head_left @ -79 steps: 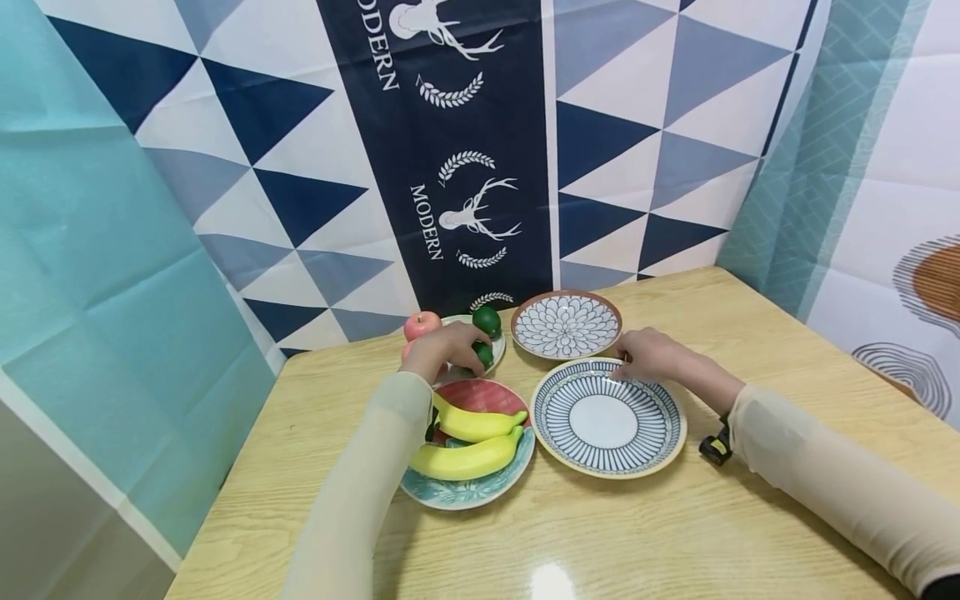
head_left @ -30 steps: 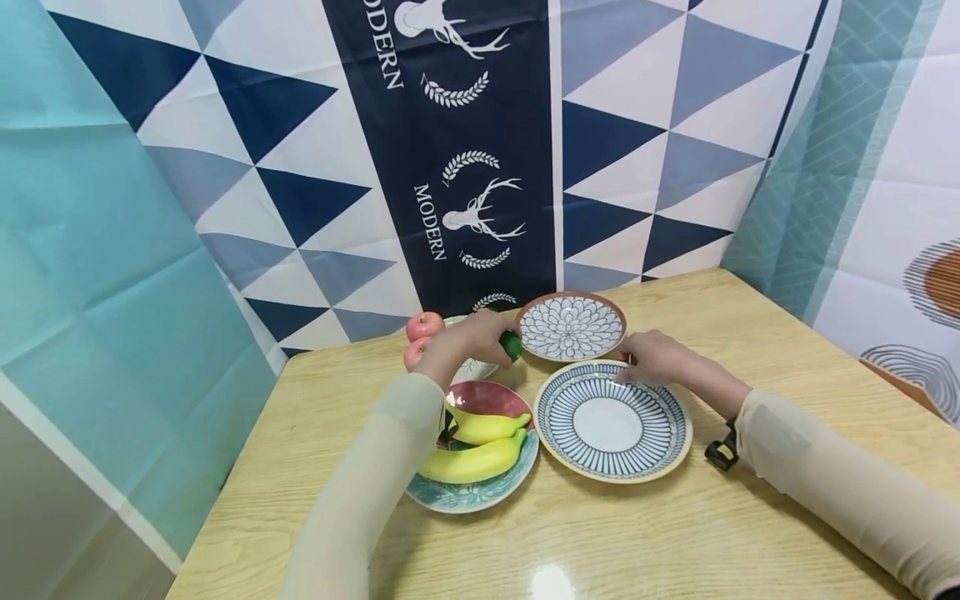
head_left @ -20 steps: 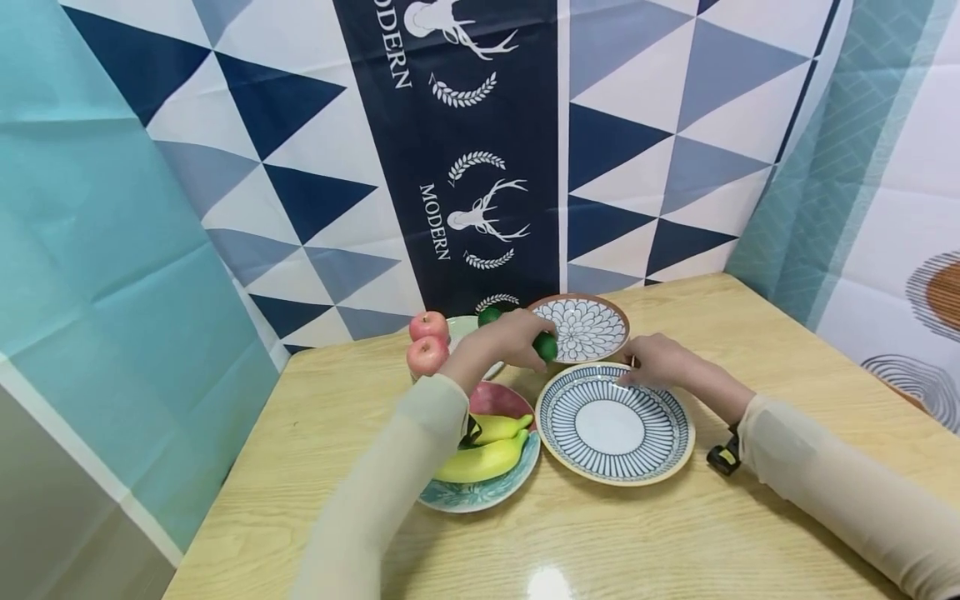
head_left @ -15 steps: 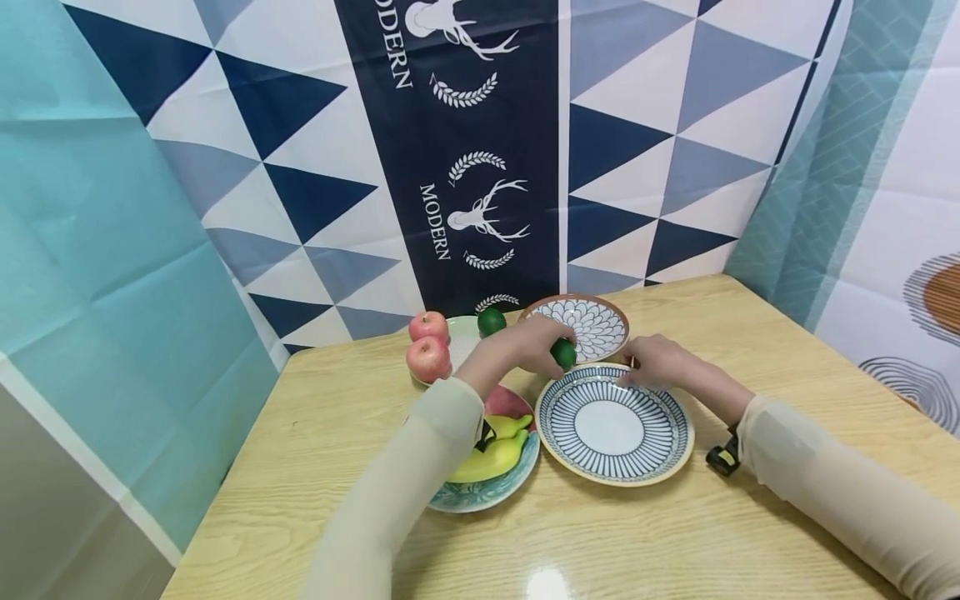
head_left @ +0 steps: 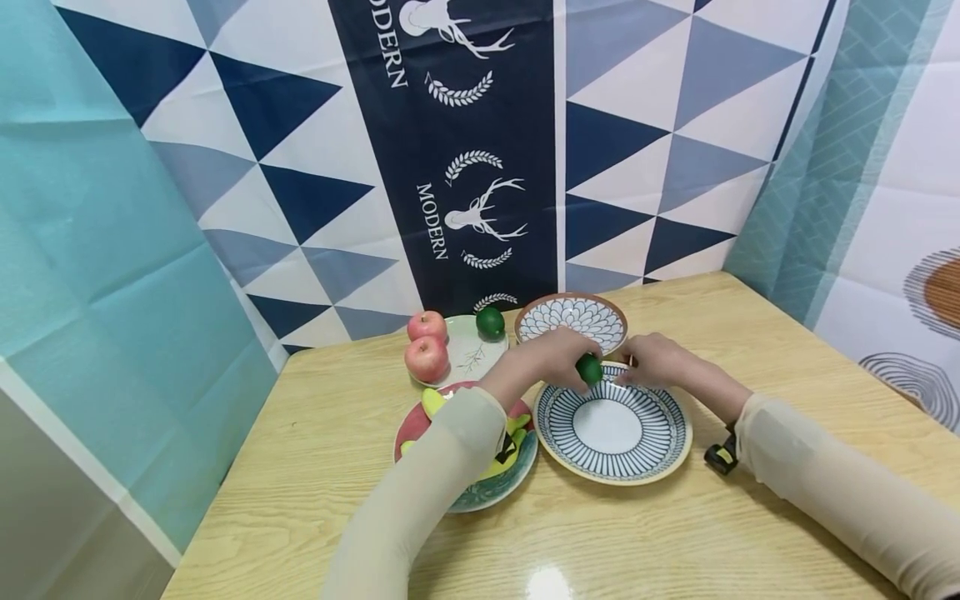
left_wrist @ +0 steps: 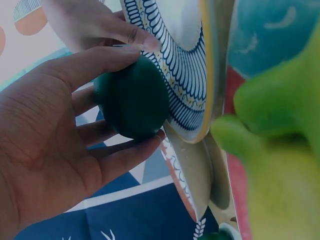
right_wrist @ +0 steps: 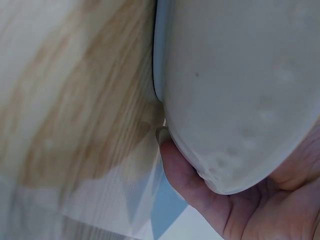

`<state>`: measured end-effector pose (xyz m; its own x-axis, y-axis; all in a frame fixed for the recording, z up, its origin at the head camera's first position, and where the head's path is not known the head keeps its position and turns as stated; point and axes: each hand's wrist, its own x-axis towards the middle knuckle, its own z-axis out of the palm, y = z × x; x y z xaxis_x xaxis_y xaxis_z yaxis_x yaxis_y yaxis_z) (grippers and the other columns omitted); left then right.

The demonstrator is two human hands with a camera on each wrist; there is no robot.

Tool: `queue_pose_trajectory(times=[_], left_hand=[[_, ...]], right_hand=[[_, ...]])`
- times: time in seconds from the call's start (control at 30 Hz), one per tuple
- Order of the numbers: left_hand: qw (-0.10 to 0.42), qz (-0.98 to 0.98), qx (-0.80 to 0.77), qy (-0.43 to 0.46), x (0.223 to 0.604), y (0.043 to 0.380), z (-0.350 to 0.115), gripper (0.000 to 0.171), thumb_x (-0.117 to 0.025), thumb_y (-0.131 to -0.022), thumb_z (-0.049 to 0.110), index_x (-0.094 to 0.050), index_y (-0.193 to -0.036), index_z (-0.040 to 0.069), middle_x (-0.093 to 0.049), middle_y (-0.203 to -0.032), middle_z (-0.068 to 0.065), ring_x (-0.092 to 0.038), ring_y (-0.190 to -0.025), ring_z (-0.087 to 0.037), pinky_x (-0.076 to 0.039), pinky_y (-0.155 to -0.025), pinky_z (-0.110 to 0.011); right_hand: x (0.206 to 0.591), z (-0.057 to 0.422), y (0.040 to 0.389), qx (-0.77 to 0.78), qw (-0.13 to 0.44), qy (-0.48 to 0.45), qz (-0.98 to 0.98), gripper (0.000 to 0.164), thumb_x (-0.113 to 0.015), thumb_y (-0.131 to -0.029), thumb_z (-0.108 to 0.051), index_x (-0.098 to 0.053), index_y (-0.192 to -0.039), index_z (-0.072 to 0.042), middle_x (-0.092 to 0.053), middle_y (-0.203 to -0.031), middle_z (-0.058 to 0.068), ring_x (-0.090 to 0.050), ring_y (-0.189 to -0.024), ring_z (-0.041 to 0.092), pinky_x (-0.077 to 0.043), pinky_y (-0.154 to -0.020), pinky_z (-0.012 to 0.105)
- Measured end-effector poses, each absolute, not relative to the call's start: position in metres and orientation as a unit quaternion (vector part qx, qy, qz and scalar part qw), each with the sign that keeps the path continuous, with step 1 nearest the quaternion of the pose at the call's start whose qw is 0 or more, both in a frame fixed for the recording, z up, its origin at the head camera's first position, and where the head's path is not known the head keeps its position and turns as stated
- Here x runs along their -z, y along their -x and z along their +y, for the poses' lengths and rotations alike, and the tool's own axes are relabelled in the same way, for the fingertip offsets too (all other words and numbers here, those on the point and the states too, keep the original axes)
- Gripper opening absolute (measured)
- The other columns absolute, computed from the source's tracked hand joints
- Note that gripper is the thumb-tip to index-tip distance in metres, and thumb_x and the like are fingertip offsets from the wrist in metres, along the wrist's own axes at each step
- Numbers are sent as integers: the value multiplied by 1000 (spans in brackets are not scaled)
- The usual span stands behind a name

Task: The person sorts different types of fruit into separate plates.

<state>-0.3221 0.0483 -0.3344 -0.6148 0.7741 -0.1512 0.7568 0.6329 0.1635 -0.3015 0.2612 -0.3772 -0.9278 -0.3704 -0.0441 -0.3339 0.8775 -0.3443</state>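
Two green fruits, one in left fingers

white lettering "MODERN", printed twice, sideways, on the wall's navy panel

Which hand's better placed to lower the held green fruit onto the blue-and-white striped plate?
Left, I'd say: the left hand holds the green fruit near the striped plate's far edge. The right hand is occupied, gripping that plate's rim.
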Motion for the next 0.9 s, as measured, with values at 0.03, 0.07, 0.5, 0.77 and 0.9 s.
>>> queue_pose_trajectory(times=[0.03,0.07,0.5,0.77,0.9], left_hand=[[103,897,-38,-427,334,322,50,40,-86,-90,27,-71,-127,20,-64,-108,9,-57,-98,-9,-48,-81,-18],[102,897,-34,-429,334,321,51,41,-87,-90,28,-71,-127,20,-64,-109,9,-57,-98,-9,-48,-82,-18],[100,892,-9,-440,332,310,64,39,-91,-86,28,-73,-121,23,-65,-111,11,-57,-99,-7,-47,-85,-19],[88,890,12,-447,335,308,67,49,-91,-86,32,-72,-130,23,-67,-117,9,-57,-102,-6,-47,-87,-19],[91,889,12,-448,338,308,69,50,-92,-85,32,-73,-130,23,-67,-118,9,-57,-102,-5,-46,-88,-18]], right_hand=[[377,261,302,169,54,181,967,18,-82,-95,-20,-72,-94,-4,-63,-81,4,-55,-74,21,-46,-64,34],[376,261,302,169,54,180,967,18,-82,-95,-20,-73,-95,-4,-63,-81,4,-55,-74,21,-46,-64,34],[377,262,301,173,49,186,966,16,-81,-94,-17,-72,-96,-4,-63,-83,4,-56,-76,22,-47,-67,36],[379,262,301,164,42,196,966,13,-81,-93,-15,-75,-99,-5,-64,-85,4,-56,-77,22,-48,-68,36],[379,262,301,164,39,197,966,9,-80,-94,-13,-76,-98,-6,-64,-85,4,-57,-77,22,-48,-68,36]])
